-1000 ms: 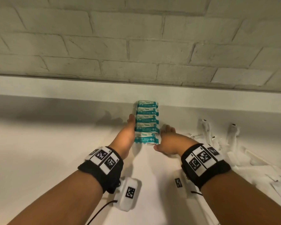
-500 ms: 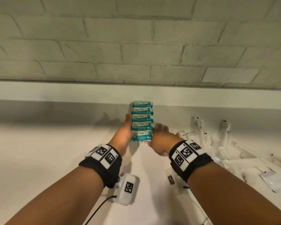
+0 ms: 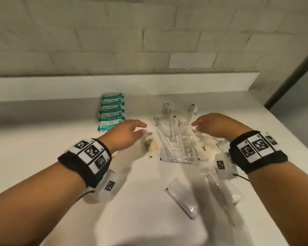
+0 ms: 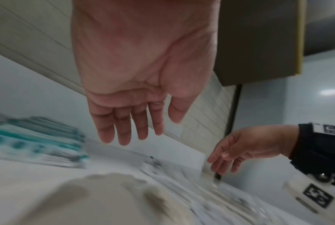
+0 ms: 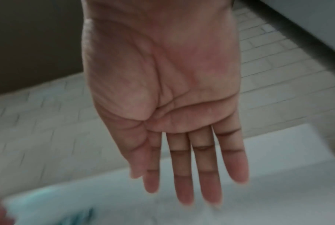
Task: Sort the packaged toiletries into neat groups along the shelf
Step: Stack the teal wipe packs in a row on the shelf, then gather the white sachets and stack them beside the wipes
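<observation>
Head view: both hands hover empty, fingers relaxed, the left hand and right hand flanking scattered clear-wrapped toiletries; teal packets sit stacked by the shelf's back edge. Wrist views: palms open, holding nothing.

A: What's worn on the arms?
B: A black band on the left wrist and another on the right, each topped with white panels printed with black square codes.
A: Anything beneath?
B: White camera boxes, each with a code tag and thin black cable. Forearms bare, a ring on the left hand.
</observation>
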